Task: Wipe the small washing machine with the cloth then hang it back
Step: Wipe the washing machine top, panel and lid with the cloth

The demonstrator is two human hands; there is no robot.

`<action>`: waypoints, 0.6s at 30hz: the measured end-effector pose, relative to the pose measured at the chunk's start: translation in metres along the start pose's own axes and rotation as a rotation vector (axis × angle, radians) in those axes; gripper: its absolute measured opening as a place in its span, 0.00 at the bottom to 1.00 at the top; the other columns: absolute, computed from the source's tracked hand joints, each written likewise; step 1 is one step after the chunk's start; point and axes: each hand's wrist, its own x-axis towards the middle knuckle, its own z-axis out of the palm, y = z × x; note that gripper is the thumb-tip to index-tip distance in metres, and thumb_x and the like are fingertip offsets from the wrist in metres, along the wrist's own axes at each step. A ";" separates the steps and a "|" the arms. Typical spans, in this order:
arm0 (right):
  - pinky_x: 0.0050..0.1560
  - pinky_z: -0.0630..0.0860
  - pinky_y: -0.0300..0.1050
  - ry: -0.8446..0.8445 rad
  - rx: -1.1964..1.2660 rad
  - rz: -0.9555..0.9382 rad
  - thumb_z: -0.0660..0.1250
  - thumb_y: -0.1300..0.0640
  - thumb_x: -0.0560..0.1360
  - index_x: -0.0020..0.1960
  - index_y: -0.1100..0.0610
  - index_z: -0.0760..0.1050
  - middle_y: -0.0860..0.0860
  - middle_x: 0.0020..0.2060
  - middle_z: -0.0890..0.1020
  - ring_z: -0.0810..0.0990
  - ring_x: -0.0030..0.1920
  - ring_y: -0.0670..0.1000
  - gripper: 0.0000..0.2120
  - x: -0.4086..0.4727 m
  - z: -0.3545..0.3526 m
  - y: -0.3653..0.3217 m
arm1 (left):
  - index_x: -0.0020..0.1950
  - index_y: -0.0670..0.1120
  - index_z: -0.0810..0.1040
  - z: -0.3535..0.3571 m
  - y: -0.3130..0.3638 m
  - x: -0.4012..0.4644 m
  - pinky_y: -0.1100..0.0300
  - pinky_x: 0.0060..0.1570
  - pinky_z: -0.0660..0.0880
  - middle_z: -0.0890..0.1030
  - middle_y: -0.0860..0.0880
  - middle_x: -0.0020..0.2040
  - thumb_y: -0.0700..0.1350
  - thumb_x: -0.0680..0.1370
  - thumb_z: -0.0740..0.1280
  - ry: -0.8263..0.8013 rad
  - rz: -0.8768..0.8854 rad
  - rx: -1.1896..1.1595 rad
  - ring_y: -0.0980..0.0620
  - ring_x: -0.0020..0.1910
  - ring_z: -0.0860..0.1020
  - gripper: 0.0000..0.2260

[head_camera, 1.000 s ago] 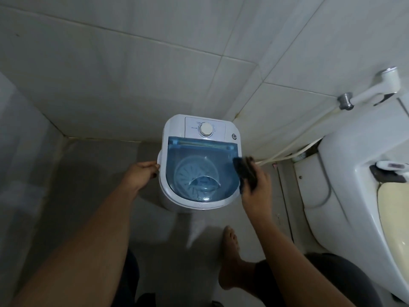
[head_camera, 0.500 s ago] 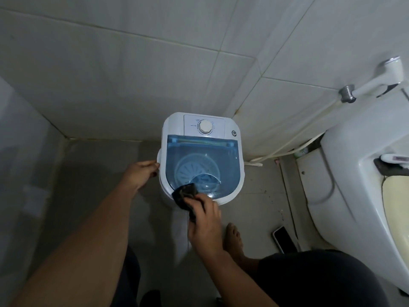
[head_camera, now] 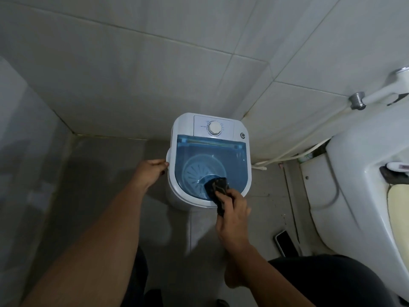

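Looking down from the head cam: we grip the dark cloth (head_camera: 218,189) in our right hand (head_camera: 232,214), fingers curled round it, pressing it on the blue lid (head_camera: 210,156) near the front edge of the small washing machine (head_camera: 183,122). Our left hand (head_camera: 150,171) rests loosely spread, fingertips touching the machine's left side. Phone (head_camera: 285,242) lies on floor beside toilet (head_camera: 354,173)

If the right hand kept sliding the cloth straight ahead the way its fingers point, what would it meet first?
Most likely more of the blue lid of the washing machine, under the cloth in the right hand; beyond that, the white control panel's dial. Depth is uncertain.
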 end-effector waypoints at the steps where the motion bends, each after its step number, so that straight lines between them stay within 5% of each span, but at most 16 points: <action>1: 0.55 0.70 0.55 -0.017 -0.005 -0.005 0.67 0.64 0.67 0.69 0.49 0.70 0.57 0.67 0.71 0.73 0.61 0.59 0.32 -0.001 0.003 -0.003 | 0.65 0.43 0.81 -0.001 -0.001 0.001 0.63 0.43 0.72 0.85 0.43 0.57 0.43 0.78 0.70 -0.001 0.002 0.007 0.46 0.57 0.82 0.15; 3: 0.55 0.69 0.56 -0.028 -0.009 -0.019 0.69 0.65 0.66 0.70 0.50 0.69 0.58 0.68 0.71 0.73 0.60 0.59 0.33 -0.002 0.007 -0.005 | 0.64 0.43 0.82 -0.001 -0.002 0.003 0.63 0.43 0.72 0.85 0.43 0.56 0.43 0.78 0.70 0.006 0.016 0.019 0.46 0.56 0.83 0.15; 7: 0.60 0.70 0.59 -0.059 -0.025 -0.139 0.71 0.58 0.71 0.72 0.52 0.69 0.59 0.70 0.70 0.72 0.63 0.61 0.30 -0.009 0.014 -0.006 | 0.64 0.40 0.82 -0.002 -0.005 0.007 0.57 0.58 0.76 0.85 0.42 0.55 0.41 0.77 0.71 0.000 0.035 -0.002 0.42 0.58 0.83 0.15; 10: 0.62 0.70 0.59 -0.119 -0.045 -0.276 0.71 0.52 0.73 0.73 0.51 0.70 0.57 0.70 0.68 0.71 0.64 0.61 0.29 -0.011 0.024 -0.023 | 0.64 0.41 0.82 -0.003 -0.004 0.006 0.60 0.54 0.72 0.85 0.43 0.55 0.43 0.77 0.71 -0.001 0.026 0.010 0.46 0.56 0.83 0.16; 15: 0.55 0.69 0.55 -0.216 -0.088 -0.398 0.68 0.61 0.67 0.72 0.47 0.71 0.54 0.69 0.70 0.74 0.59 0.60 0.33 -0.002 0.045 -0.063 | 0.65 0.43 0.81 -0.002 -0.004 0.004 0.62 0.46 0.69 0.85 0.44 0.58 0.45 0.78 0.71 0.007 0.000 -0.016 0.47 0.56 0.82 0.16; 18: 0.52 0.71 0.55 -0.190 -0.041 -0.375 0.66 0.64 0.67 0.70 0.47 0.73 0.54 0.68 0.72 0.75 0.57 0.58 0.32 0.006 0.036 -0.065 | 0.66 0.44 0.80 -0.003 -0.003 0.005 0.60 0.51 0.68 0.84 0.45 0.59 0.46 0.78 0.71 -0.022 -0.012 -0.007 0.49 0.54 0.81 0.17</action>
